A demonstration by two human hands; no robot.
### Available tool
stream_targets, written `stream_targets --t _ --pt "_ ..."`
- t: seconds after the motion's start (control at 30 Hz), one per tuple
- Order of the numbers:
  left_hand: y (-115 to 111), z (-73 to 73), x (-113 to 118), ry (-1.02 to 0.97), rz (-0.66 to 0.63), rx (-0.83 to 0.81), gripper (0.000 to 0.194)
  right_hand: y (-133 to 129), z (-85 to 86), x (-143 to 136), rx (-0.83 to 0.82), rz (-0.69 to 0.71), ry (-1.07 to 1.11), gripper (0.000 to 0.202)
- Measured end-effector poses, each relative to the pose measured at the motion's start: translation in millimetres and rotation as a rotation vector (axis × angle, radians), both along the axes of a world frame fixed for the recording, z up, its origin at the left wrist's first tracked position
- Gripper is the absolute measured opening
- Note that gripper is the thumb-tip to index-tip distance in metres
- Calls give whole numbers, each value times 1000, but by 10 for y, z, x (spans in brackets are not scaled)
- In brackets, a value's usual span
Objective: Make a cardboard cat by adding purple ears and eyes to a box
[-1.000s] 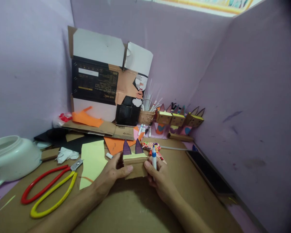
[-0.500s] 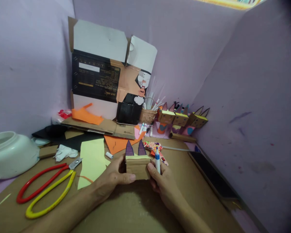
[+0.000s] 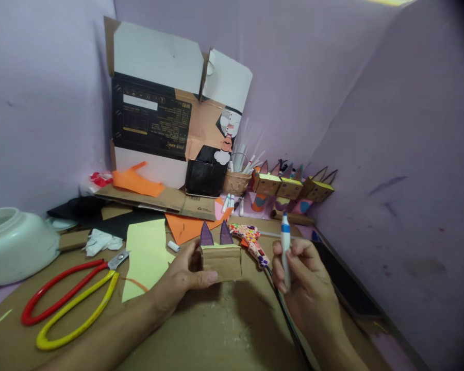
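A small cardboard box [image 3: 226, 264] with two purple pointed ears and a pale yellow top is gripped at its left side by my left hand [image 3: 185, 275], thumb across the front. To the right of the box, my right hand [image 3: 307, 278] holds a white marker [image 3: 285, 252] upright between thumb and fingers, its blue tip bare and pointing up. My right hand and the box are apart. A white cap [image 3: 174, 246] lies on the cardboard left of the box.
Red and yellow handled scissors [image 3: 110, 265], pale yellow paper [image 3: 145, 252] and a white pot [image 3: 17, 247] are on the left. A flower-patterned glue gun [image 3: 253, 242] with a cable lies behind the hands. Eared cardboard figures [image 3: 268, 184] and a basket [image 3: 236, 183] stand at the back.
My right hand has let go of the box and moved right with the marker. My left hand still holds the box. More of the glue gun and its cable now shows.
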State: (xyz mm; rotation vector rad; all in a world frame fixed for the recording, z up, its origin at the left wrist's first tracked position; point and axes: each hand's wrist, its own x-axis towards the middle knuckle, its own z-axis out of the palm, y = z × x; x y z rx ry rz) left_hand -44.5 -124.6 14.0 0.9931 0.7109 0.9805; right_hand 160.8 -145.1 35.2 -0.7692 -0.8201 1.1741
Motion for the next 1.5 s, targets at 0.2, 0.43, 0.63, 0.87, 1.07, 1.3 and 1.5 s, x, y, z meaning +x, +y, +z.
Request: stream_targets --t 0.2,0.43,0.63,0.87,1.07,1.3,1.5 --pt "-13 -7 12 -20 -48 41 69 -65 -30 20 208 -1 -22 26" --pt "1 -23 1 1 -50 49 72 -86 -104 -32 170 -140 -158 30" --pt "0 0 -8 18 -32 39 65 -98 -77 -37 125 -95 -112 20" --pt "0 17 9 -16 20 -77 58 -100 -55 -61 176 -49 -131 24" --pt "35 -12 16 -17 5 -20 59 -86 87 -135 125 -52 -403 17" --pt "56 -17 6 13 3 76 58 5 -16 -476 154 -104 -416 28" --pt "72 -16 2 8 -10 65 55 13 -226 -503 70 -87 -545 27"
